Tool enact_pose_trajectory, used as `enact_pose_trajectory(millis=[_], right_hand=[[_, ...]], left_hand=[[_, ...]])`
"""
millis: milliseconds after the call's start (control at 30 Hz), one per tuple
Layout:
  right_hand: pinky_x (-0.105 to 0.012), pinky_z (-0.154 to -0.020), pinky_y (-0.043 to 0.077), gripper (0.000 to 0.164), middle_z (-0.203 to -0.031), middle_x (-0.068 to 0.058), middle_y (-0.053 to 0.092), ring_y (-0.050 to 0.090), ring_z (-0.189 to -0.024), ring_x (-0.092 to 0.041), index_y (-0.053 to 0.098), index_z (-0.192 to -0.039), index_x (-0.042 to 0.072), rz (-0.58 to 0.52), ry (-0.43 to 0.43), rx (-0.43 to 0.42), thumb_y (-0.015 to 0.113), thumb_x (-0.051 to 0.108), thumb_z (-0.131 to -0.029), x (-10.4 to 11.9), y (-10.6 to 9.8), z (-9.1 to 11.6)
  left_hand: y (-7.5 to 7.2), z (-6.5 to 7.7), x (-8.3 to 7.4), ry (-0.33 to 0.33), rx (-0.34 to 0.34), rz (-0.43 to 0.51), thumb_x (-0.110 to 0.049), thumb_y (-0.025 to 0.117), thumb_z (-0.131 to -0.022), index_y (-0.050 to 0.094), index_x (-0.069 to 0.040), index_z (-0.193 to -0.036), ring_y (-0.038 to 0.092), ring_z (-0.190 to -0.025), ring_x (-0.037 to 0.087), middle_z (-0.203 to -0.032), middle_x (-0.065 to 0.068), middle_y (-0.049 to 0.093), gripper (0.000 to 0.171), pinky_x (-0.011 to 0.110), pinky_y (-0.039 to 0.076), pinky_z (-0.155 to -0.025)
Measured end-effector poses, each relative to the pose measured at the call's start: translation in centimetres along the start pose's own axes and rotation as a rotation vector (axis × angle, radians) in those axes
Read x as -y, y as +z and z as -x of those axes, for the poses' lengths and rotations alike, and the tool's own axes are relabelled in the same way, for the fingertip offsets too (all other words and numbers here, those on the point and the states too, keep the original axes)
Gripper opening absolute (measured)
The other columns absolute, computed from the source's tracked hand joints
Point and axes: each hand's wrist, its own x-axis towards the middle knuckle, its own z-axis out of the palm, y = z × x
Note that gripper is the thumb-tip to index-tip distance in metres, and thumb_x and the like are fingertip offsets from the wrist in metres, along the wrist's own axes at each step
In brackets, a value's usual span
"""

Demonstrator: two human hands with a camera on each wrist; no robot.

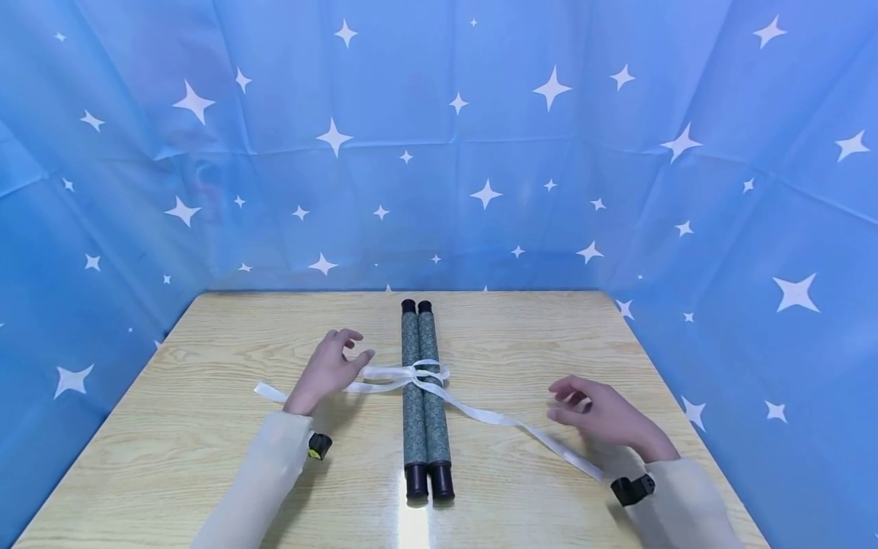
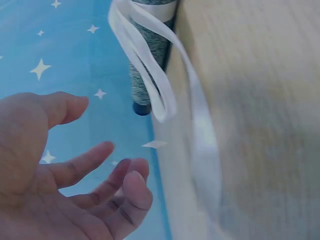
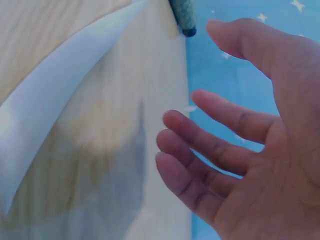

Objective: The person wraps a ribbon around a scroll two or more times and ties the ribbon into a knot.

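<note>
A scroll point(image 1: 414, 427) in speckled green-grey, made of two parallel rolls with dark end knobs, lies lengthwise on the table. White ribbon point(image 1: 490, 416) is tied around its middle in a bow. One loop and one tail run left; a small loop sits on the right-hand roll and a long tail stretches right. My left hand point(image 1: 329, 372) hovers left of the bow, above the left tail, its fingers loosely bent around nothing. The left wrist view shows the ribbon loop point(image 2: 145, 65) apart from the fingers. My right hand point(image 1: 600, 412), relaxed, hangs near the right tail point(image 3: 65, 75) without touching it.
The pale wooden table point(image 1: 521, 335) carries the scroll. A blue curtain point(image 1: 425, 168) with white stars stands behind the table and along both sides. Each wrist wears a small dark device, such as the right one point(image 1: 632, 489).
</note>
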Motion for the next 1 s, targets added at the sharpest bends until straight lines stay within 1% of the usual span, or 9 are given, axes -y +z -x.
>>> enact_pose_trajectory(millis=[100, 200, 233, 367, 467, 600, 767, 900, 1000], right_hand=[[-0.033, -0.076, 0.052, 0.056, -0.119, -0.01, 0.062, 0.059, -0.099, -0.021, 0.058, -0.133, 0.009, -0.004, -0.022, -0.026, 0.067, 0.046, -0.091, 1.0, 0.2, -1.0], [-0.035, -0.078, 0.052, 0.057, -0.12, -0.008, 0.063, 0.059, -0.099, -0.019, 0.056, -0.135, 0.014, 0.011, -0.048, -0.046, 0.067, 0.047, -0.091, 2.0, 0.4, -2.3], [-0.035, -0.078, 0.052, 0.056, -0.119, -0.008, 0.063, 0.06, -0.099, -0.018, 0.056, -0.135, 0.015, 0.014, -0.059, -0.05, 0.067, 0.047, -0.091, 2.4, 0.4, -2.8], [-0.034, -0.077, 0.052, 0.051, -0.116, -0.003, 0.064, 0.061, -0.096, -0.016, 0.057, -0.134, 0.016, 0.028, -0.119, -0.061, 0.066, 0.043, -0.092, 4.0, 0.9, -4.8], [-0.032, -0.074, 0.052, 0.046, -0.113, 0.0, 0.065, 0.062, -0.094, -0.015, 0.059, -0.133, 0.016, 0.035, -0.16, -0.058, 0.066, 0.039, -0.094, 5.1, 1.5, -6.3], [-0.031, -0.072, 0.052, 0.041, -0.112, -0.004, 0.066, 0.062, -0.092, -0.015, 0.06, -0.131, 0.014, 0.051, -0.188, -0.045, 0.065, 0.033, -0.095, 6.4, 2.6, -8.0], [-0.031, -0.07, 0.052, 0.039, -0.112, -0.009, 0.067, 0.062, -0.091, -0.017, 0.061, -0.131, 0.01, 0.053, -0.218, -0.017, 0.065, 0.025, -0.095, 7.3, 4.4, -10.2], [-0.03, -0.067, 0.052, 0.036, -0.11, -0.008, 0.067, 0.062, -0.088, -0.016, 0.063, -0.128, 0.006, 0.051, -0.228, -0.011, 0.065, 0.02, -0.095, 7.5, 5.9, -11.6], [-0.029, -0.068, 0.052, 0.034, -0.108, -0.006, 0.068, 0.062, -0.087, -0.014, 0.064, -0.126, 0.005, 0.059, -0.224, -0.022, 0.066, 0.019, -0.095, 7.6, 7.0, -12.4]], left_hand=[[0.0, 0.0, -0.9, 0.06, -0.029, -0.006, -0.04, 0.066, -0.093, 0.053, -0.006, -0.138, 0.054, -0.084, 0.021, -0.122, 0.014, 0.053, 0.058, 0.037, 0.047, -0.071], [0.3, 0.1, -1.9, 0.142, -0.041, -0.019, -0.038, 0.069, -0.091, 0.054, -0.007, -0.138, 0.052, -0.084, 0.019, -0.122, 0.011, 0.053, 0.058, 0.034, 0.046, -0.069], [0.5, 0.1, -2.1, 0.171, -0.042, -0.025, -0.037, 0.07, -0.09, 0.055, -0.007, -0.137, 0.053, -0.085, 0.02, -0.122, 0.01, 0.054, 0.057, 0.034, 0.045, -0.069], [1.5, 0.3, -3.3, 0.282, -0.016, -0.035, -0.032, 0.072, -0.09, 0.061, -0.005, -0.131, 0.055, -0.09, 0.023, -0.12, 0.004, 0.056, 0.05, 0.034, 0.046, -0.07], [2.4, 0.4, -4.2, 0.35, 0.018, -0.032, -0.027, 0.073, -0.089, 0.064, -0.004, -0.124, 0.055, -0.089, 0.023, -0.114, 0.005, 0.059, 0.043, 0.033, 0.046, -0.069], [3.6, 0.5, -5.2, 0.415, 0.076, -0.037, -0.023, 0.074, -0.088, 0.067, -0.003, -0.117, 0.054, -0.083, 0.019, -0.106, 0.007, 0.063, 0.035, 0.031, 0.046, -0.065], [4.6, 0.6, -5.6, 0.492, 0.126, -0.104, -0.017, 0.074, -0.088, 0.071, -0.005, -0.109, 0.057, -0.081, 0.018, -0.102, 0.004, 0.063, 0.025, 0.028, 0.049, -0.066], [5.1, 0.5, -5.7, 0.526, 0.163, -0.157, -0.013, 0.071, -0.089, 0.073, -0.007, -0.105, 0.06, -0.08, 0.017, -0.102, 0.001, 0.063, 0.017, 0.027, 0.051, -0.068], [5.4, 0.3, -5.8, 0.552, 0.179, -0.193, -0.008, 0.071, -0.087, 0.075, -0.008, -0.102, 0.061, -0.084, 0.015, -0.1, -0.001, 0.063, 0.015, 0.028, 0.052, -0.073]])
